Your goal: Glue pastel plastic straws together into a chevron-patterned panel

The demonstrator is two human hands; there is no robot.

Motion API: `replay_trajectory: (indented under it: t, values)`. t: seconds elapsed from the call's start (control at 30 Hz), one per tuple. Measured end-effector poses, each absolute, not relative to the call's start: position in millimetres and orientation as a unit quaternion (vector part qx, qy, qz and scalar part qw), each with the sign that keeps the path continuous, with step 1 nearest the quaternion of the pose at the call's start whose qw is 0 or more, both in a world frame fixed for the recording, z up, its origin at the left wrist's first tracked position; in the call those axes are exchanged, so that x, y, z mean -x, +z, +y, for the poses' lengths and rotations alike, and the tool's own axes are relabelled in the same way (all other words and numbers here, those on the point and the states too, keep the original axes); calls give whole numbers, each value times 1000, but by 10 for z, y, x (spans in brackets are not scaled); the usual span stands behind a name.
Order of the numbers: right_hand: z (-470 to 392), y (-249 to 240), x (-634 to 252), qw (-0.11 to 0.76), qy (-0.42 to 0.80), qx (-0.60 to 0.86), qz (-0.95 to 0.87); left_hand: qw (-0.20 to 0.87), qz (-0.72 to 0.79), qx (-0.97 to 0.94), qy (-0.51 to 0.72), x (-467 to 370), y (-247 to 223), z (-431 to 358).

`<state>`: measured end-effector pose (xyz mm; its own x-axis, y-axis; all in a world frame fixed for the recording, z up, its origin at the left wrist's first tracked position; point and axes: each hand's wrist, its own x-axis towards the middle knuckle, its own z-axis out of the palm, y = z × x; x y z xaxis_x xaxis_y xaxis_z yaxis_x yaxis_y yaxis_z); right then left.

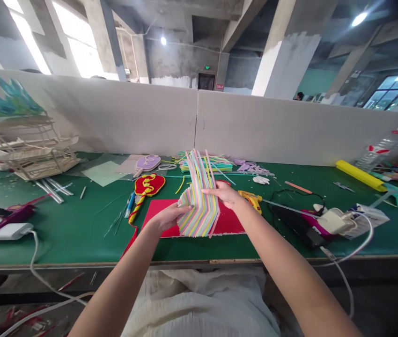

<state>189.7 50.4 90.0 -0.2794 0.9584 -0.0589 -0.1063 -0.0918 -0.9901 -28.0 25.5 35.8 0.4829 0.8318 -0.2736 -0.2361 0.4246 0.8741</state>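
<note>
A piece made of many thin pastel strips [199, 213] in pink, yellow, white and mint is held up between my hands. Its lower part runs in a zigzag pattern, and loose strip ends stick up at the top. My left hand [171, 216] grips its left edge, thumb in front. Higher up on the right side, my right hand [225, 193] pinches it with the thumb across the strips. Fingers behind the piece are hidden. Beneath it lies a red sheet [232, 220] on the green tabletop.
A red and yellow fan-shaped craft piece [150, 185] lies left of the sheet. Bundled pastel strips [216, 163] lie behind. A yellow glue gun [251, 200] is at right, near power strips with cables [335, 222]. A rack [39, 150] stands left; a white partition [132, 117] closes the back.
</note>
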Motion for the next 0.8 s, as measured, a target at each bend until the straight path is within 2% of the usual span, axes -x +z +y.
replay_trajectory:
  t: [0.3,0.5,0.63,0.8]
  values:
    - [589,1080,-1853,384,611,405,-562,747,341,-409,398,284,414,327]
    - [602,981,-1846,455,561,415,-553,691,347,-392,499,185,429,390]
    - [509,770,-1947,459,547,420,-559,641,361,-389,554,151,409,436]
    - [507,699,-1984,486,483,418,-596,599,407,-453,520,212,432,411]
